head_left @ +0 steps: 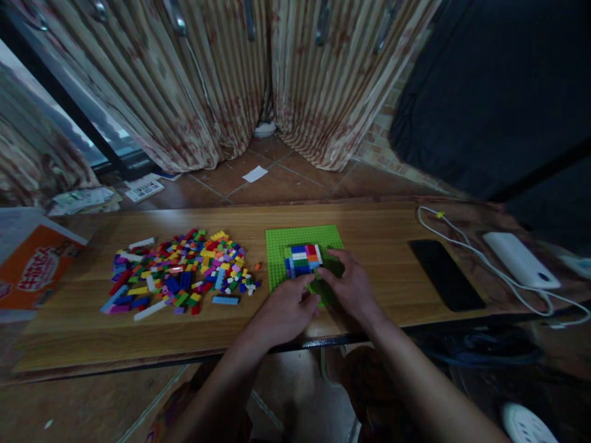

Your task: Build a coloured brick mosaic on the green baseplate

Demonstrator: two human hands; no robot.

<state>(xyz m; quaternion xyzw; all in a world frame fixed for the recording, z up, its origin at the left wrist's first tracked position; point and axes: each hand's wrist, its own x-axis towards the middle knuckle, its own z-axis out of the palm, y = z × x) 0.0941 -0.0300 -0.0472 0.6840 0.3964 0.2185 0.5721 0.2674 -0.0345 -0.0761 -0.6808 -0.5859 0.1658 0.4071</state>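
A light-green studded baseplate lies on the table in front of me. On it stands a small block of multicoloured building bricks, with white, blue, green, red and orange pieces showing. My left hand is at the near edge of this brick build, its index finger reaching to the front side and its thumb apart below. To the right of the build, my right hand has thumb and index finger spread, the thumb tip close to the near right corner. No loose brick shows in either hand. The left fingers partly hide the build's near side.
A wide pile of loose coloured bricks covers the table left of the baseplate. A single light-blue brick lies at its near edge. Rightward are a black phone, a white power bank and a white cable. An orange-and-white bag stands far left.
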